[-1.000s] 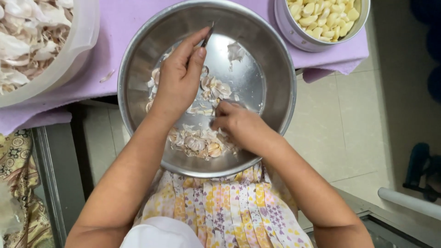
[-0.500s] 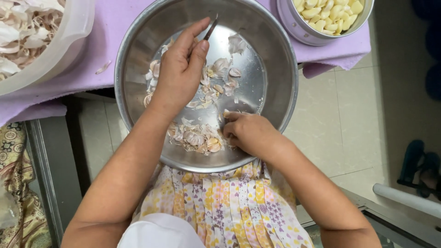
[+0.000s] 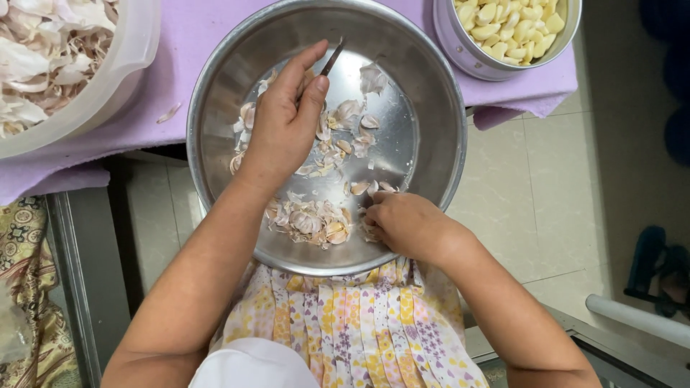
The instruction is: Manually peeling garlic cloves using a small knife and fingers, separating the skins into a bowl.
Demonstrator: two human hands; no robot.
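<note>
A large steel bowl (image 3: 431, 93) rests on my lap, holding scattered garlic cloves and papery skins (image 3: 309, 219). My left hand (image 3: 284, 122) hovers over the middle of the bowl, gripping a small knife (image 3: 332, 59) whose blade points toward the far rim. My right hand (image 3: 402, 223) is curled at the near right of the bowl, its fingers closed around garlic pieces among the pile of skins.
A steel bowl of peeled yellow cloves (image 3: 514, 25) stands at the top right on a purple cloth (image 3: 180, 43). A translucent plastic tub of garlic skins (image 3: 65, 57) sits at the top left. Tiled floor lies to the right.
My right hand has slid toward the near right edge of the bowl, closing on garlic pieces. My left hand with the knife has stayed over the bowl's middle.
</note>
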